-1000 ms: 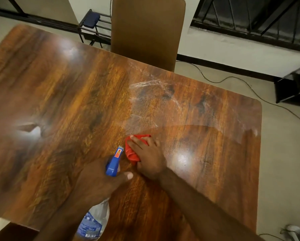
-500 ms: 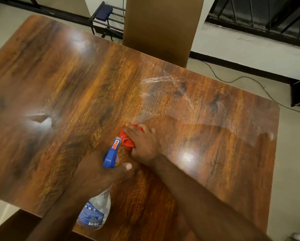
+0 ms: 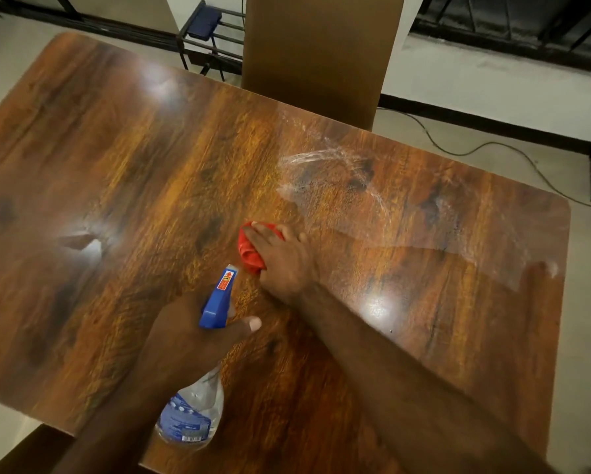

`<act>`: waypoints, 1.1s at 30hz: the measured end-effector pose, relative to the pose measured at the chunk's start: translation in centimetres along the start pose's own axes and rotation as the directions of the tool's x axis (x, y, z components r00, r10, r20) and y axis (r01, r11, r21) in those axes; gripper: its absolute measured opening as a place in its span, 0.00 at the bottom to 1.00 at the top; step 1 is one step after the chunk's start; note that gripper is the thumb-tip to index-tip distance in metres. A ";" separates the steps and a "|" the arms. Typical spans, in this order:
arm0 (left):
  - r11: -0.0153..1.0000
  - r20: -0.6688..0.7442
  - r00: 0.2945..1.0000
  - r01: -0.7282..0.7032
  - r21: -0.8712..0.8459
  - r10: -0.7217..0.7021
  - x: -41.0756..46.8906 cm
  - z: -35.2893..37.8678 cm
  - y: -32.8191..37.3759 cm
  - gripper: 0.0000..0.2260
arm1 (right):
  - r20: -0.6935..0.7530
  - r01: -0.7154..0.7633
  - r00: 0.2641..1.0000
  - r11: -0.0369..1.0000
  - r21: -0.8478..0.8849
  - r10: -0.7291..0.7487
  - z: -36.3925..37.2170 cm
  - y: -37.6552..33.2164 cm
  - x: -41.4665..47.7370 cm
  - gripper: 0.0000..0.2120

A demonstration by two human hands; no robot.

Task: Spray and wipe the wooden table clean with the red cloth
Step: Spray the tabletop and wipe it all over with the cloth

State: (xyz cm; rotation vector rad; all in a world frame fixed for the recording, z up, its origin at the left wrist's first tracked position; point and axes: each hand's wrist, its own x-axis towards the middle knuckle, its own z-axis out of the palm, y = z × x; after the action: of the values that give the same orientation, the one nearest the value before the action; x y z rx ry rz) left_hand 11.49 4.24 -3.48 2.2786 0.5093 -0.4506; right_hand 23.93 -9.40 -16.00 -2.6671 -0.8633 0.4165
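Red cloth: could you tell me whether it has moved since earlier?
Yes: under the right hand, the red cloth has slid left across the table, away from the wet streaks.

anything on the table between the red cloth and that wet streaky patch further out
Nothing visible. The bunched red cloth sits under the right hand, and the brown wooden table is bare between it and the whitish wet streaks just beyond.
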 end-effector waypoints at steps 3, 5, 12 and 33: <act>1.000 0.003 1.000 -0.017 -0.009 0.017 0.4 0.0 0.3 0.22 | -0.077 -0.153 0.985 0.988 0.012 0.153 -1.8 3.0 2.6 0.40; 1.000 0.016 1.000 -0.016 0.011 0.016 0.6 -0.3 0.8 0.22 | -0.109 -0.218 0.970 0.976 0.027 0.219 -3.2 5.0 4.4 0.37; 0.997 -0.016 0.997 -0.079 -0.011 0.079 0.7 -0.4 2.0 0.23 | 0.013 -0.113 0.994 0.984 0.137 0.112 -0.8 1.6 -4.3 0.42; 0.978 0.008 0.983 -0.181 -0.105 0.183 -0.2 3.1 6.4 0.18 | -0.184 -0.245 0.946 0.961 0.130 0.267 -4.4 16.5 -7.1 0.44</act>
State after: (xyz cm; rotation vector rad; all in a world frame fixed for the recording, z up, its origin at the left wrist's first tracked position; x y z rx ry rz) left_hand 13.88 -2.26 -1.62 2.1950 0.3033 -0.3445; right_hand 28.49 -27.28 -16.85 -2.6725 -0.4243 0.2373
